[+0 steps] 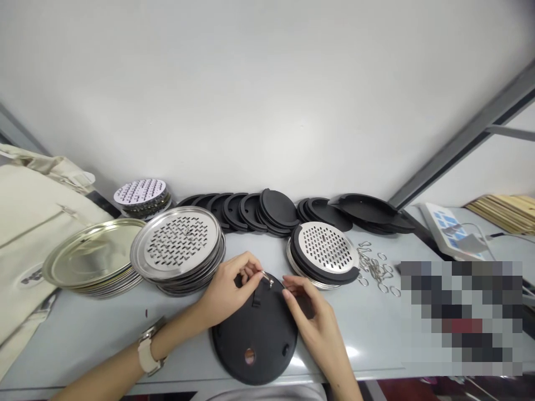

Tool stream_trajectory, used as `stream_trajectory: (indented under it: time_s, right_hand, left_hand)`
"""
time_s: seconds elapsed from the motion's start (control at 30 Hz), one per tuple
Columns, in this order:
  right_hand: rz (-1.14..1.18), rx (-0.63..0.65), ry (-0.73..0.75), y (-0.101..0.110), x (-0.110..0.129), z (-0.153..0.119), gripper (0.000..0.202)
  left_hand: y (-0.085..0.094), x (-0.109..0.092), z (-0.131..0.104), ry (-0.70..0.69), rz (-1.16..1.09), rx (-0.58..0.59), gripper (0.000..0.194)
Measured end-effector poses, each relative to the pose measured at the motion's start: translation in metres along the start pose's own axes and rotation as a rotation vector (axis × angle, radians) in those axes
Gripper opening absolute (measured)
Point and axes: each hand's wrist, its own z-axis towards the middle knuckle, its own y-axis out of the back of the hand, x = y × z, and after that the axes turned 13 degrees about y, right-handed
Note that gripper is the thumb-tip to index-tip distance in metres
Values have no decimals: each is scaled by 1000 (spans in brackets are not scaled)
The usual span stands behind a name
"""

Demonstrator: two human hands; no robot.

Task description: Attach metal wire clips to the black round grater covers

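A round black disc (259,340) lies near the front edge of the table, with a hole low on its face and a slot near its top. My left hand (236,284), wearing a white watch, pinches a small metal ring or clip (267,277) at the disc's upper edge. On the disc's upper right side, my right hand (308,312) has its fingers bent against the rim, thumb and forefinger near the metal piece. Whether it grips the disc or part of the metal piece is hard to tell.
Stacked grater plates (179,242) and golden plates (94,250) stand left. Black discs (280,209) line the wall. A grater assembly (328,248) and loose metal rings (378,271) lie right. Beige bags (33,223) fill the far left; a blurred patch covers the right front.
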Motion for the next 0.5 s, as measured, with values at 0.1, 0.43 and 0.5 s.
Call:
stream_trajectory:
  time_s: [0.1,0.43,0.5]
  right_hand:
    - [-53,-4,85,-1,4,-3,22]
    - [4,44,132,-19,7,5,13]
    - [11,40,121,-19,6,6,12]
  left_hand:
    - [0,-1,1,35,-43,38,2]
    - [0,-3,4,41,3,106,2]
    - [0,-2,2,15,10,97,5]
